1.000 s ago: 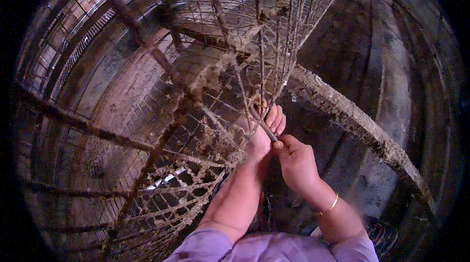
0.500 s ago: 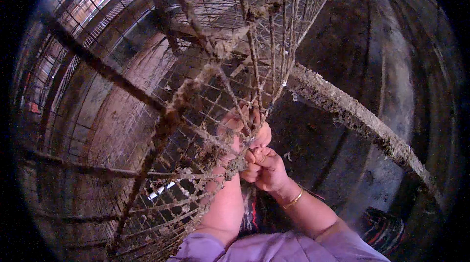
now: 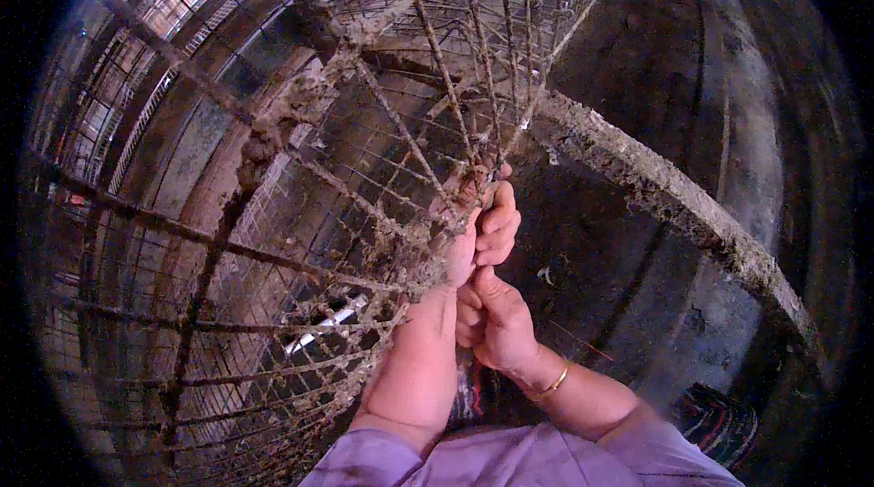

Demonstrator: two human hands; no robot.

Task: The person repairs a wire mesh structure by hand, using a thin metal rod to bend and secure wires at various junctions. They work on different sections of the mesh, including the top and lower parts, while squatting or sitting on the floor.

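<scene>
A dirt-crusted wire mesh cage (image 3: 393, 230) fills the left and upper middle, its bars coming together near my hands. My left hand (image 3: 492, 228) is at the cage's near right edge, fingers curled round the mesh there; clumps of grime and bars partly cover it. Just below, close to my left wrist, my right hand (image 3: 501, 316) is closed, thumb pressed over the bent fingers. Whatever lies inside that grip is hidden. A gold-coloured bangle (image 3: 555, 380) circles my right wrist.
A beam (image 3: 674, 182) caked with dirt slants from the cage down to the right. Behind the mesh lies a white stick-like piece (image 3: 325, 325). Dark ground (image 3: 628, 77) stretches to the right, with a thin reddish strand (image 3: 583, 341) near my right forearm. Striped cloth (image 3: 719, 419) shows at lower right.
My left hand has moved slightly up and right along the cage edge, its curled fingers now more visible. My right hand stays closed just below it. The view has shifted a little.
</scene>
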